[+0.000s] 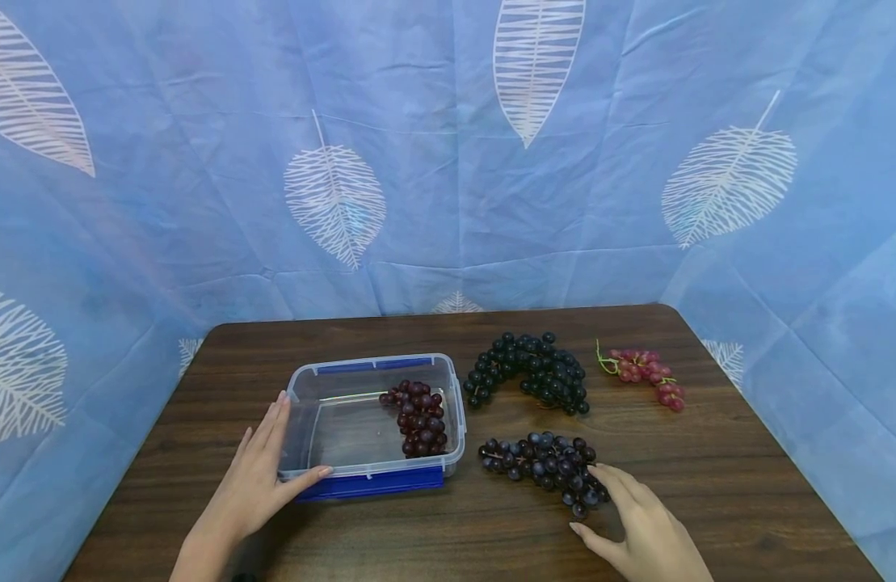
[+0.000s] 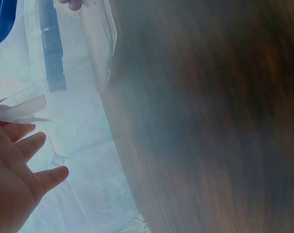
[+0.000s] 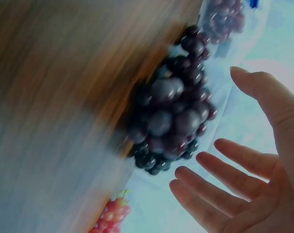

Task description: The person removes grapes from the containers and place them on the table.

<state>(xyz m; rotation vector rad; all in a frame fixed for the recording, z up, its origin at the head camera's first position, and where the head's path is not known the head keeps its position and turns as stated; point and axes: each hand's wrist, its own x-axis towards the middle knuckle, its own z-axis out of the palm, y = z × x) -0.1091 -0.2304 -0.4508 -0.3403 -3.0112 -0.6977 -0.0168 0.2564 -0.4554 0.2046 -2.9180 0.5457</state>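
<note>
My left hand [image 1: 254, 477] rests at the left front corner of a clear plastic container [image 1: 371, 469] with blue clips, its thumb at the front rim and its fingers, fairly straight, along the left side. Inside the container, toward the right, lies a dark red grape bunch [image 1: 422, 416]. Just to the right of a blackish-purple grape bunch [image 1: 553, 465] is my right hand [image 1: 647, 525], thumb and fingers spread apart. The right wrist view shows this bunch [image 3: 173, 114] in front of the right hand's straight fingers, with nothing gripped.
Behind the purple bunch lies a black grape bunch [image 1: 535, 364], curved in an arch. A small pinkish-red grape bunch [image 1: 647, 372] with a green stem sits at the back right. All stand on a dark wooden table [image 1: 433, 533], before a blue leaf-patterned cloth [image 1: 433, 186].
</note>
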